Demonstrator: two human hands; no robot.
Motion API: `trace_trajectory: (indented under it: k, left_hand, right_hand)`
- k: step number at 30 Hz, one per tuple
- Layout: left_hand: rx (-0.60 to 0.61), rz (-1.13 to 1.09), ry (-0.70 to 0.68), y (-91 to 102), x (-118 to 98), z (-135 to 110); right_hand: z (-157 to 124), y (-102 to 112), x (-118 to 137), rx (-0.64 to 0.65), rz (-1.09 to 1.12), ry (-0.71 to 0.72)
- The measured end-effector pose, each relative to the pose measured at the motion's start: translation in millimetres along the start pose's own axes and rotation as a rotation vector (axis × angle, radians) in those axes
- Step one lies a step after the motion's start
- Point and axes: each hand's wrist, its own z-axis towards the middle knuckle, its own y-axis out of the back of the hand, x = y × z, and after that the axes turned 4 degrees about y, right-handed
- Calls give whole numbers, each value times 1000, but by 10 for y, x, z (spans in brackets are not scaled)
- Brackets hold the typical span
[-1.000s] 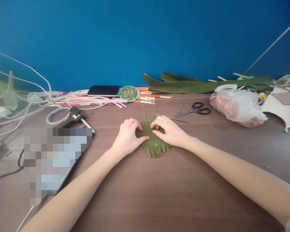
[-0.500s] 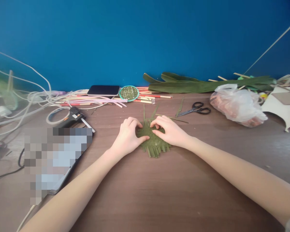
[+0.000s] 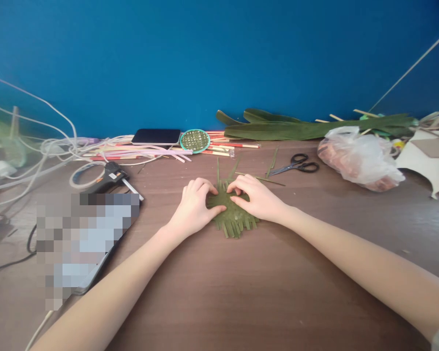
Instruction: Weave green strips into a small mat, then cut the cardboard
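Note:
A small woven mat of green leaf strips [image 3: 232, 217] lies flat on the brown table in front of me, its loose strip ends sticking out all round. My left hand [image 3: 195, 202] grips its left side, thumb laid on the weave and fingers curled at the far edge. On the upper right part, my right hand [image 3: 254, 195] has thumb and forefinger bent close together on the strips. Exactly what those fingertips pinch is too small to see. Two long strip ends [image 3: 218, 169] point away beyond the mat.
Black-handled scissors [image 3: 296, 165] lie right of loose leaf strips. Behind are long green leaves [image 3: 278, 129], a phone [image 3: 156, 137] and a round teal-rimmed woven piece [image 3: 195, 141]. A glue gun [image 3: 109, 178] and a blurred-out device [image 3: 91, 243] sit left; a plastic bag [image 3: 362, 158] lies right.

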Motion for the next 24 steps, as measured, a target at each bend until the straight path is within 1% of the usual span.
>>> trace_trajectory:
  k: [24]
  left_hand:
    - [27,4,-9,-3,2,16]
  right_hand:
    - [10,-7,-8,4,-7,-1]
